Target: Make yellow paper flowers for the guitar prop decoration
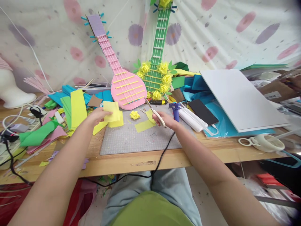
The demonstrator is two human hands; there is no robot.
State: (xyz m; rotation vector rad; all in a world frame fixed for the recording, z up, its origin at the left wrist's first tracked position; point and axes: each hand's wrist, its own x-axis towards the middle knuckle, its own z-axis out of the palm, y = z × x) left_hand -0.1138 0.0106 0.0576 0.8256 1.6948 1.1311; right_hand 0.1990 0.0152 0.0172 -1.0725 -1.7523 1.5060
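Left hand (97, 116): pinches a yellow paper square (113, 108) at its edge, apparently keeping most of it uncovered.
Right hand (166, 119): grips scissors (159, 116), blades angled forward, away from the body.
Cutting mat (141, 143): lies beneath, probably shielding the wooden table (103, 165).
Yellow paper flower (134, 115): sits between both hands.

Arms (67, 160) (bare) reach forward, apart; left hand (97, 116) pinching, right hand (166, 120) curled.
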